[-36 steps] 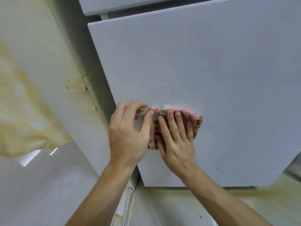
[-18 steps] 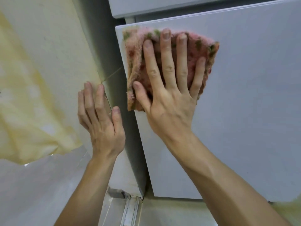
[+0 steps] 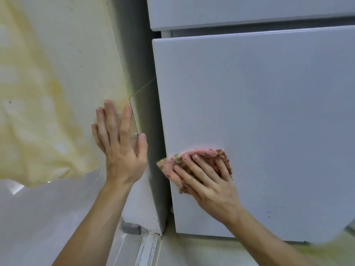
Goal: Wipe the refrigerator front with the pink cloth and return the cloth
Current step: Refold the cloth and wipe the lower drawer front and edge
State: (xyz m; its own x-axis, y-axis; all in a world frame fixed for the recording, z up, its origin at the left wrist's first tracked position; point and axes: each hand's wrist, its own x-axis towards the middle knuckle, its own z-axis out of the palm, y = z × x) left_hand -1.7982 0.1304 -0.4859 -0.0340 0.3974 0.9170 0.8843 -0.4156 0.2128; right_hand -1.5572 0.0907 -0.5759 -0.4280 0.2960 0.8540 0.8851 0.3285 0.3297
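Observation:
The refrigerator's lower door (image 3: 269, 121) is a plain white-grey panel filling the right of the view. A pink cloth with green and red specks (image 3: 169, 163) lies bunched against the door's lower left part. My right hand (image 3: 207, 179) presses flat on the cloth with straight fingers. My left hand (image 3: 120, 148) is spread flat on the wall left of the refrigerator, fingers straight, holding nothing. A few dark specks (image 3: 269, 213) mark the door near its bottom right.
The stained cream wall (image 3: 57, 93) stands left of the refrigerator's grey side (image 3: 142, 73). The upper door's bottom edge (image 3: 249, 14) is at the top. Pale floor (image 3: 38, 227) and a white metal track (image 3: 148, 248) lie below.
My right hand slid the cloth from the door's top left corner down to its lower left part. My left hand stays flat on the wall.

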